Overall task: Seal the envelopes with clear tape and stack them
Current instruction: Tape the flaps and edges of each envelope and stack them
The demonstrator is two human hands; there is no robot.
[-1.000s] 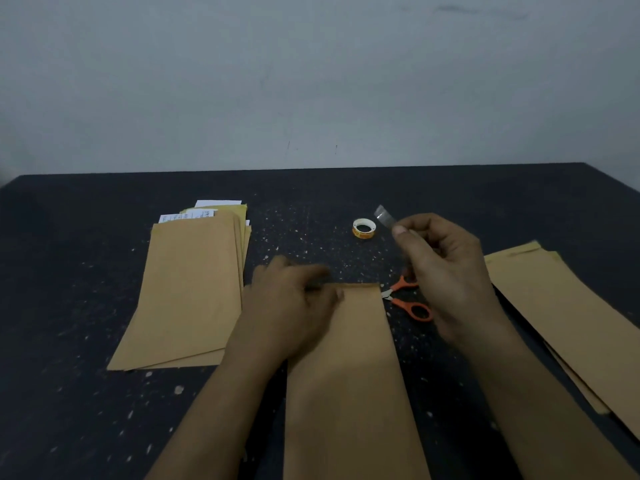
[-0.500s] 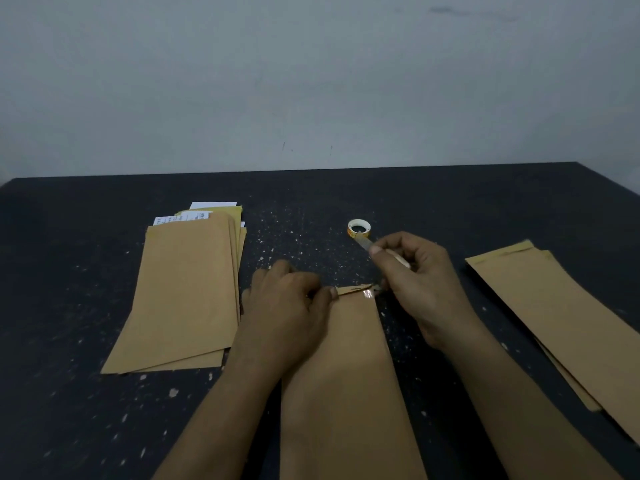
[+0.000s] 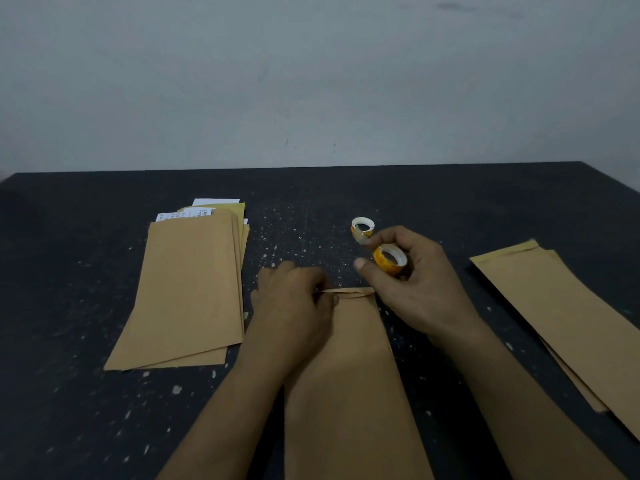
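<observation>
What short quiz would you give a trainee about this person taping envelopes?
1. True or false: the right hand holds a tape roll.
2. Where is the pile with white papers sticking out, relative to the middle envelope? A) to its left B) to its right C) on top of it
3. How many rolls of tape are in view?

Key: 1. True. 2. A. 3. Two: the one held, and a second roll lying on the table just beyond the hand.
</observation>
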